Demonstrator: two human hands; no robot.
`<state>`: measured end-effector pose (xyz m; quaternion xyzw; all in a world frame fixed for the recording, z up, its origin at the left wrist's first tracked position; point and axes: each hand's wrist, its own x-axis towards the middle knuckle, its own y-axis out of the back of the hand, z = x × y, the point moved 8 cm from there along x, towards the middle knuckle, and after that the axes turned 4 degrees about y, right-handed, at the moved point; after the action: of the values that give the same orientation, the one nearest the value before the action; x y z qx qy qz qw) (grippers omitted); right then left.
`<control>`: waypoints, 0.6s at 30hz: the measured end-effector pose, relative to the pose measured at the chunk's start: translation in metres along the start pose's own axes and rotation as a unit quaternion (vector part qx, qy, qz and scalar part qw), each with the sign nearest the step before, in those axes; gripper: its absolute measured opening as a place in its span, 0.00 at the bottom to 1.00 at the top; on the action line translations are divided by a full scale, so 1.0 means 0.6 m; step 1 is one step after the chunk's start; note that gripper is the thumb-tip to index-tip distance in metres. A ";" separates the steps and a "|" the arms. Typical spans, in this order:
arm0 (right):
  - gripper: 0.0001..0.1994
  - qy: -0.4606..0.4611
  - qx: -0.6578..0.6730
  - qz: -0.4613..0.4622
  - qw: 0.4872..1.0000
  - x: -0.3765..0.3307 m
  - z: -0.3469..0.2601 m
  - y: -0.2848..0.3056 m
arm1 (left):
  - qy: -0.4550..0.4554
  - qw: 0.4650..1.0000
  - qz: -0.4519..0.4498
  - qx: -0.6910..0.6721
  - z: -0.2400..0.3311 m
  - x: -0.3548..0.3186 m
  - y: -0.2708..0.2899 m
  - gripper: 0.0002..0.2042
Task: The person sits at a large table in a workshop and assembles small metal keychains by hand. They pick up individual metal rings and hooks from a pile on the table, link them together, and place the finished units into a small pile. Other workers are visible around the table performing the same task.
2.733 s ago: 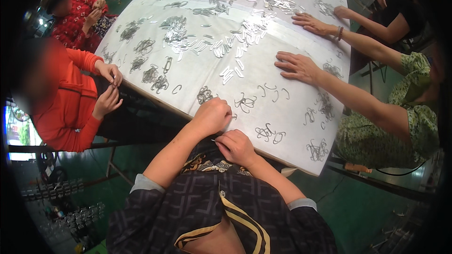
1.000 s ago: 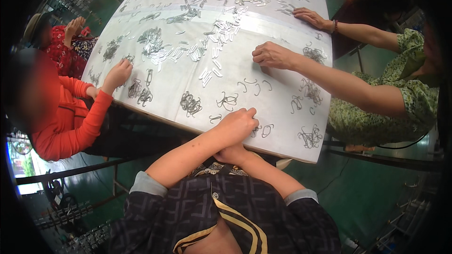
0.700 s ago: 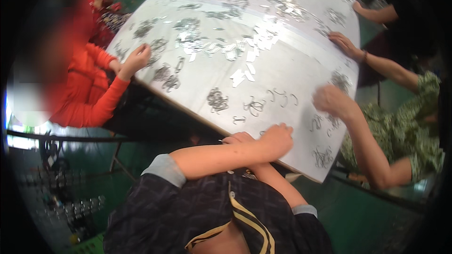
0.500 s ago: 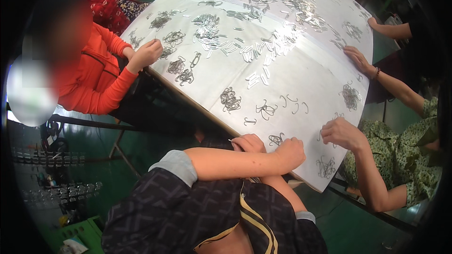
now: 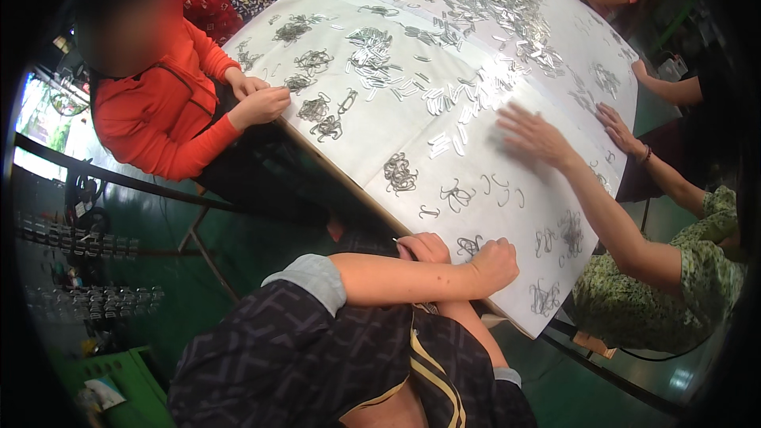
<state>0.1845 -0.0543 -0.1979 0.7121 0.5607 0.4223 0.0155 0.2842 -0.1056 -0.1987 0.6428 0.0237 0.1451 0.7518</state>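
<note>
My forearms cross at the near edge of the white-covered table [image 5: 396,143], the left one over the right. The left hand [image 5: 495,267] lies to the right, fingers curled closed at the table edge; whatever is inside them is hidden. To its left, my right hand [image 5: 426,247] is also closed, with a small pale tip showing at its fingers that is too small to name. A small heap of bent wire hooks [image 5: 469,246] lies between and just beyond the hands. Farther off are a loose cluster of hooks [image 5: 456,195] and a denser hook pile [image 5: 400,172].
Shiny flat metal strips [image 5: 507,16] spread over the table's middle and far part. A co-worker in orange [image 5: 158,111] sits at the left, hands together. At the right, a co-worker in patterned green [image 5: 634,293] reaches across the table. More hook piles [image 5: 544,298] lie near the right corner.
The green-clad co-worker's near hand has swung from beside my hands toward the strips in the middle. My view has shifted slightly; my crossed arms keep nearly the same pose.
</note>
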 end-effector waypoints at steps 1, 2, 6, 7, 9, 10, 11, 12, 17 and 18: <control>0.08 0.004 -0.008 0.006 1.000 -0.004 0.002 -0.002 | 0.005 1.000 -0.006 -0.012 -0.007 0.002 0.009 0.04; 0.08 0.008 -0.015 0.012 1.000 -0.008 0.003 -0.005 | 0.015 0.999 0.000 -0.041 -0.017 0.003 0.021 0.04; 0.08 -0.080 -0.008 -0.198 0.977 -0.024 0.034 -0.051 | 0.122 0.979 0.042 -0.157 -0.119 -0.002 0.099 0.06; 0.08 -0.052 -0.006 -0.125 0.991 -0.019 0.029 -0.038 | 0.225 0.962 0.019 -0.151 -0.184 -0.012 0.113 0.08; 0.09 -0.006 -0.016 0.028 0.999 -0.016 0.009 -0.001 | 0.314 0.933 0.086 -0.153 -0.310 -0.054 0.152 0.07; 0.09 -0.009 -0.010 0.018 1.000 -0.011 0.005 0.000 | 0.366 0.914 0.100 -0.144 -0.372 -0.084 0.168 0.07; 0.09 -0.008 -0.010 0.013 1.000 -0.008 0.004 0.000 | 0.401 0.906 0.106 -0.087 -0.423 -0.116 0.185 0.06; 0.08 -0.007 -0.010 0.009 1.000 -0.007 0.003 -0.001 | 0.436 0.887 0.144 -0.048 -0.467 -0.152 0.197 0.06; 0.08 -0.007 -0.007 0.015 1.000 -0.007 0.002 0.000 | 0.543 0.837 0.063 0.043 -0.572 -0.248 0.179 0.08; 0.08 -0.007 -0.007 0.017 1.000 -0.008 0.002 0.001 | 0.547 0.833 0.069 0.049 -0.581 -0.256 0.174 0.08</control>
<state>0.1855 -0.0576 -0.2010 0.7241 0.5458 0.4214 0.0173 0.0400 0.2041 -0.1803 0.4940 0.3936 0.5237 0.5716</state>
